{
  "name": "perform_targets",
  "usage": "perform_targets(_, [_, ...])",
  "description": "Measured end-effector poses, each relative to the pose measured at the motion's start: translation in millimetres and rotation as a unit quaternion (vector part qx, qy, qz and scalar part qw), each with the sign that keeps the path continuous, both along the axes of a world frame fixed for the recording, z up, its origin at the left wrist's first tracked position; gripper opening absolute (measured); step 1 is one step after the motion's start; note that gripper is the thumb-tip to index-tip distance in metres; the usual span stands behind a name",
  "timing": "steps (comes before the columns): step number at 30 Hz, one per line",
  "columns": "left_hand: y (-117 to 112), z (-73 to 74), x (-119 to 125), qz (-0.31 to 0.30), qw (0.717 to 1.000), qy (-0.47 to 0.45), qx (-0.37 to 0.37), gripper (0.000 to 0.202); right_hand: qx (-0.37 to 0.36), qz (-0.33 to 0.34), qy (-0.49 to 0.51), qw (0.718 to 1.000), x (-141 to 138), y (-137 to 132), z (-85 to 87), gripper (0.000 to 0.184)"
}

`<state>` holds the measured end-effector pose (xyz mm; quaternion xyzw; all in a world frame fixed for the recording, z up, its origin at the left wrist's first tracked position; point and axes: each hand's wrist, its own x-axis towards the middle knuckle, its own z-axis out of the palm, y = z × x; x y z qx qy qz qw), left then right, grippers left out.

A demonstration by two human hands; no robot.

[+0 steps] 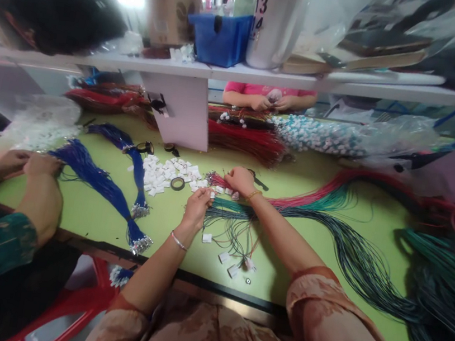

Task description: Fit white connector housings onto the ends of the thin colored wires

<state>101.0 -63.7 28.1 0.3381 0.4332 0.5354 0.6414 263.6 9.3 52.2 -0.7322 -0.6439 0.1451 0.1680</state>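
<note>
A white shelf (pixel 349 87) bearing a blue bin (pixel 220 39) and a mug (pixel 269 24) spans the background; beneath it lies a green table (pixel 93 225), with a co-worker's pink sleeves (pixel 234 93) visible on the far side. At left, another co-worker's hands (pixel 44 165) meet the end of a bundle of blue wires (pixel 99 178), beside a clear bag (pixel 44 114) of small white pieces. In the centre, the left hand (pixel 198 208) has its fingers closed on a small white connector (pixel 212 194). The right hand (pixel 241 181), just beyond it, pinches at the tips of the red wires (pixel 306 197); whether one strand or several is gripped cannot be told. Green wires (pixel 233 206) and black wires (pixel 331 230) run below the right hand and off to the right. Stage of the work: a few wired connectors (pixel 223 257) lie near the table's front edge and appear finished, or nearly so; the connector in the left hand seems to be in progress. Much evidently remains, since a pile of loose connectors (pixel 159 175) lies around a tape roll (pixel 177 184), and the wire bundles are thick.
</note>
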Motion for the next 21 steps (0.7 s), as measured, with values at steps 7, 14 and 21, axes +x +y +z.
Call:
perform_targets(7, [-3.2,0.5,-4.9,-0.009,1.0,0.004,0.001,0.025,0.023,0.006,0.032,0.999,-0.7,7.1,-18.0,0.027])
perform_targets(14, [-3.8,1.8,-2.3,-0.018,0.999,-0.027,-0.007,0.029,0.174,0.08,0.305,0.933,9.8,-8.3,-23.9,0.019])
perform_targets(21, [-2.4,0.4,2.4,-0.013,0.998,-0.068,-0.004,0.026,0.154,0.113,0.411,0.892,4.4,-38.8,-8.5,0.024])
